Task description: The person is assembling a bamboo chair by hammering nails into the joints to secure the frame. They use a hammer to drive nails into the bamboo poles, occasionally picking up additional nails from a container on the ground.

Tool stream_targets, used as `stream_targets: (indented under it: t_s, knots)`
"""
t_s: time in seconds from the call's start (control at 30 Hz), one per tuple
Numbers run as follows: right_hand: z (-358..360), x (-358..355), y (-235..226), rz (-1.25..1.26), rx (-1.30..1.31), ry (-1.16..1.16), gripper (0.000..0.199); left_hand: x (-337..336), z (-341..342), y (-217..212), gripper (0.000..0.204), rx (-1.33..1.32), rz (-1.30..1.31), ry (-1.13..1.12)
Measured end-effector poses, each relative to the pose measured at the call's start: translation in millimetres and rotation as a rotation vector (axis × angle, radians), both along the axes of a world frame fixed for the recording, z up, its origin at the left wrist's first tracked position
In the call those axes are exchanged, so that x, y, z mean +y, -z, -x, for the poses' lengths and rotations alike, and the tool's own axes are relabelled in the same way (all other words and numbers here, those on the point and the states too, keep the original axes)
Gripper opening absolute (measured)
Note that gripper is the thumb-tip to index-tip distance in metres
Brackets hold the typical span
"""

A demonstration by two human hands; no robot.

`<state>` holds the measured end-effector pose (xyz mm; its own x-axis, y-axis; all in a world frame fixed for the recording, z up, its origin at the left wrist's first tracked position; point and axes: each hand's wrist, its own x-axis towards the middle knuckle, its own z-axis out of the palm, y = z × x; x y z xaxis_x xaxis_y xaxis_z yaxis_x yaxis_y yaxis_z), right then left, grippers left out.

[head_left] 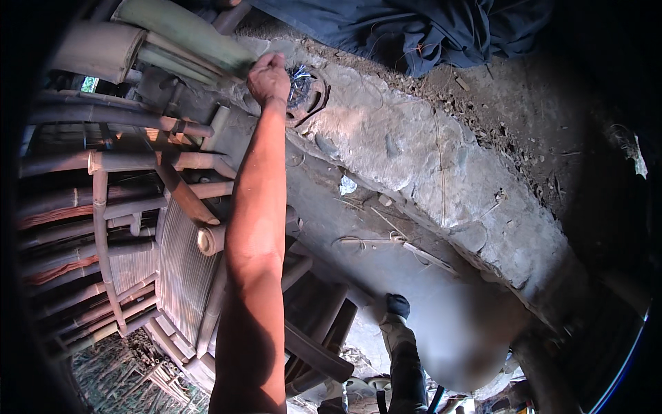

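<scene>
My left arm stretches up from the lower edge, and my left hand (267, 81) is at its far end with the fingers curled closed. What they hold, if anything, is hidden. Right beside the hand lies a rusty round metal piece (316, 94) with openings in it, resting on a pale stone ledge. Thin shiny bluish strands (298, 84) bunch up inside it, close to my fingers. The end of a thick green bamboo pole (186, 34) reaches to just left of the hand. My right hand is out of the picture.
Bamboo poles and a slatted bamboo frame (186, 265) fill the left side. The rough stone ledge (414, 152) runs diagonally to the lower right. Dark cloth (441, 34) lies at the top. Thin sticks (427, 259) lie on the floor, near a shoe (397, 306).
</scene>
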<state>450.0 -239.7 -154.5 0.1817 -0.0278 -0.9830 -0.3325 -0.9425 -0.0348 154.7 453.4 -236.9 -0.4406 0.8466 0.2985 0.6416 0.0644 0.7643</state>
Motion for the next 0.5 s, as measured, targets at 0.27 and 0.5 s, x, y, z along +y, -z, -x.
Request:
stream_targets:
  t_s: [0.27,0.5]
  knots:
    - [30,-36,-42,-0.073,-0.044,-0.112,0.019,-125,16,-92,0.011,-0.869,-0.333,0.400]
    - [81,-111,-81,-0.392,-0.159,-0.340,0.022,-590,55,-97,0.021,-1.084,0.051,-0.218]
